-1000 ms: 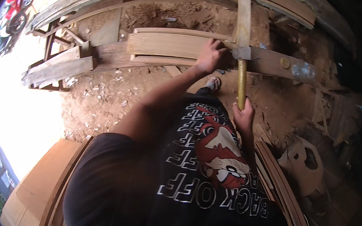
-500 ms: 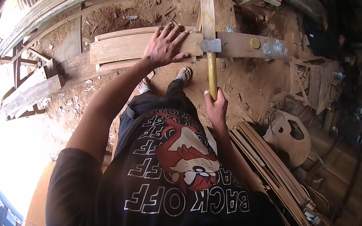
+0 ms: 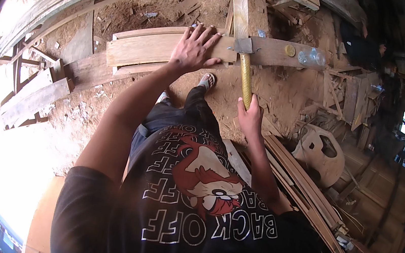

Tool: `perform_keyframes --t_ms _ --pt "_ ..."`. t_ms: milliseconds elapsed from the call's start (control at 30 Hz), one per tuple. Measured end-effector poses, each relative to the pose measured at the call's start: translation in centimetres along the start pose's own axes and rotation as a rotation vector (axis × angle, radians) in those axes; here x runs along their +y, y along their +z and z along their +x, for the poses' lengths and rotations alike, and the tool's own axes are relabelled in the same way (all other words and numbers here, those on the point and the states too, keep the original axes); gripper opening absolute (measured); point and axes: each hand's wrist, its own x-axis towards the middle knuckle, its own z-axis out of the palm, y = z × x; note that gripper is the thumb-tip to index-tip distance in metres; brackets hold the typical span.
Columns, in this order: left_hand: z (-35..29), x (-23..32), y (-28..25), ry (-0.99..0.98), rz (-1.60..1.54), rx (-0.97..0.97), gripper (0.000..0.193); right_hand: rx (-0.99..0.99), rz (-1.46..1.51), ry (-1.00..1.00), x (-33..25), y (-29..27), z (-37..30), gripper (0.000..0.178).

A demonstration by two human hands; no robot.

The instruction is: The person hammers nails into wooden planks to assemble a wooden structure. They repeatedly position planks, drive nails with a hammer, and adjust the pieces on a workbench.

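My left hand [image 3: 196,49] lies flat on a pale wooden plank [image 3: 143,49], fingers spread toward its far edge. My right hand [image 3: 250,115] is wrapped round the lower end of a yellow handle with a patterned grip [image 3: 246,78]. At the handle's far end, a broad grey metal head [image 3: 243,45] is over the right end of the pale plank, beside a darker board. Whether the head touches the wood I cannot tell. A long light wooden strip [image 3: 240,11] runs away from me just beyond it.
A round yellowish lid [image 3: 289,50] and a clear plastic bottle [image 3: 312,57] lie on the darker board [image 3: 268,53]. Long planks [image 3: 303,178] are stacked at my right, near a wooden piece with cut-out holes [image 3: 319,154]. Wood scraps and shavings cover the ground.
The whole view has shifted slightly, so the planks appear farther right. The metal head has turned from bright to darker grey. My left hand stays flat and my right hand keeps its grip.
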Motion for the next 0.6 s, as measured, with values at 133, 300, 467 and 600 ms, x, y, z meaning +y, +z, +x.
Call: perform_keyframes --t_ms 133,300,467,600 --pt "0.0 -0.1 0.4 -0.005 0.023 0.023 0.095 0.045 0.027 -0.018 0.2 0.8 -0.7 0.025" --pt "-0.1 0.1 0.2 0.001 0.02 0.029 0.094 0.0 -0.025 0.077 -0.2 1.8 0.0 0.025" --pt "-0.1 0.0 0.2 0.013 0.012 0.028 0.093 0.095 0.059 0.039 -0.9 0.4 -1.0 0.026" --pt "-0.2 0.1 0.3 -0.007 -0.023 0.028 0.092 0.183 0.055 -0.033 -0.4 0.6 -1.4 0.024"
